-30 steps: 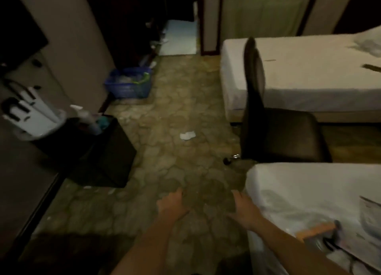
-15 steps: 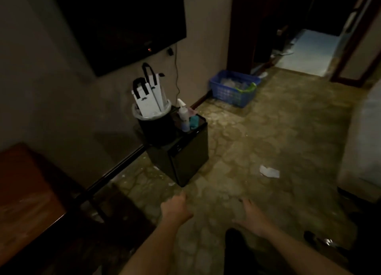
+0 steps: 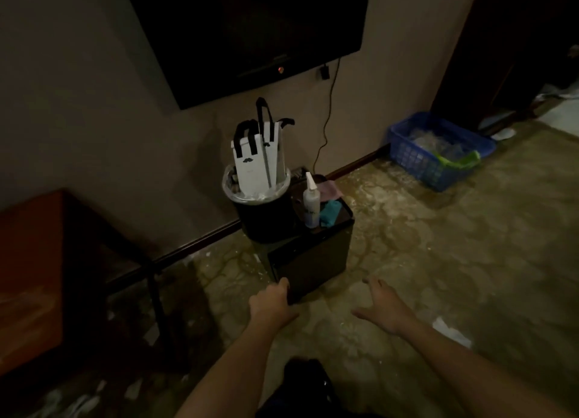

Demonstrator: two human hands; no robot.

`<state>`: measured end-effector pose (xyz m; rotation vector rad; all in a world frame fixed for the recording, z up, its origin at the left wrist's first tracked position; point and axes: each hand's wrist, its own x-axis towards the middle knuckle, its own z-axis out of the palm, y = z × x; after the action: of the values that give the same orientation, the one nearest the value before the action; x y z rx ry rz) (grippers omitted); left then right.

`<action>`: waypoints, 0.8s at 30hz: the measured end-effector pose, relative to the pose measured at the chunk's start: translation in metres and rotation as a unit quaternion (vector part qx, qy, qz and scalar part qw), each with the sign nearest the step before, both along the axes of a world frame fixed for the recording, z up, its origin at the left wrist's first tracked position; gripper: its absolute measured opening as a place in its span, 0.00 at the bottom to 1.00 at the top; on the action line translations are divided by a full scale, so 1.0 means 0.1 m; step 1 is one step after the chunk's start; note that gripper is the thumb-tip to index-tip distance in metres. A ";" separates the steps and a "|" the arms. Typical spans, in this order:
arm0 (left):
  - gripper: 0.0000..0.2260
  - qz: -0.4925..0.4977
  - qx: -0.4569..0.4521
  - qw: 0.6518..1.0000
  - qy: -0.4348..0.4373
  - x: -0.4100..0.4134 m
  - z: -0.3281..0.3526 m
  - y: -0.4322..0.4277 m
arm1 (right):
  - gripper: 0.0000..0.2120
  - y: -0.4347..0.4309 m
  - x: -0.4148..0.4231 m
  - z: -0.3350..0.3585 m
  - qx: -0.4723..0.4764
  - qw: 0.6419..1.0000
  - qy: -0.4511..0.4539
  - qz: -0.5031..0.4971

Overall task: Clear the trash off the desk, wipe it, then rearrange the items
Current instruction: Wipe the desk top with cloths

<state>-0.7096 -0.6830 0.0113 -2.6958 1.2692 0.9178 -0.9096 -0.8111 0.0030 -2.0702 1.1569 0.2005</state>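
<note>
A black trash bin [image 3: 263, 217] with a clear liner stands by the wall, stuffed with white paper bags [image 3: 257, 163] with black handles. Beside it a small black cabinet [image 3: 310, 261] carries a white spray bottle [image 3: 311, 203], a teal cloth [image 3: 329, 213] and a pink cloth [image 3: 331, 189]. The corner of the wooden desk [image 3: 34, 261] shows at the left. My left hand [image 3: 272, 301] hangs loosely curled and holds nothing, in front of the cabinet's lower corner. My right hand [image 3: 380, 305] is spread with nothing in it, over the floor.
A dark TV [image 3: 250, 32] hangs on the wall, a cable [image 3: 329, 110] dropping below it. A blue plastic basket [image 3: 438, 149] with plastic inside sits by the wall at right. A crumpled white paper [image 3: 451, 331] lies on the patterned floor, with small scraps near the desk.
My view has swung left from the beds and chair to the wall, and I have come closer to the bin and cabinet. Both hands stay held out, holding nothing.
</note>
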 end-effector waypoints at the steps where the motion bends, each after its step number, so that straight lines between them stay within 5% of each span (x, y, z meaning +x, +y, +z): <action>1: 0.26 0.005 0.008 1.000 0.004 0.06 -0.05 -0.14 | 0.39 -0.15 0.09 -0.06 -0.001 1.000 0.000 0.014; 15: 0.24 0.066 -0.021 0.997 0.022 1.30 -0.47 -2.11 | 0.42 -2.36 1.48 -0.53 0.038 0.998 0.016 0.049; 24: 0.22 0.192 -0.026 0.981 0.009 1.45 -0.58 -2.50 | 0.49 -3.20 2.39 -0.93 0.026 0.981 0.019 0.190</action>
<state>-0.5644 -0.9330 -0.0464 -3.0429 0.7931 0.9483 -0.6709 -1.1312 -0.0898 -2.2330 0.7574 0.4502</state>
